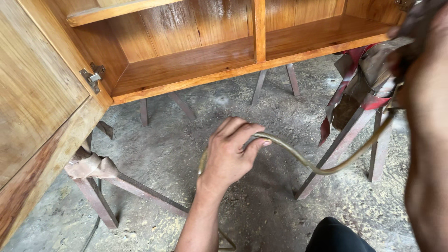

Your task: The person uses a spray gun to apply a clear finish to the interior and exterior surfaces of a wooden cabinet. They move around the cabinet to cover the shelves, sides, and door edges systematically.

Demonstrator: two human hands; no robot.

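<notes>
Single head cam, no 2nd view to share w/. Looks steeply down and fwd, close in, at the floor (261, 205) under an open wooden cabinet (186, 70) raised on metal trestles (116, 186); cabinet fills top and left.

The cabinet (186, 70) rests on trestles (140, 186) above the floor (261, 205). Below it, the left hand (228, 156) grips a hose (317, 168) running right toward the right arm (427, 140), whose hand seems hidden.
</notes>
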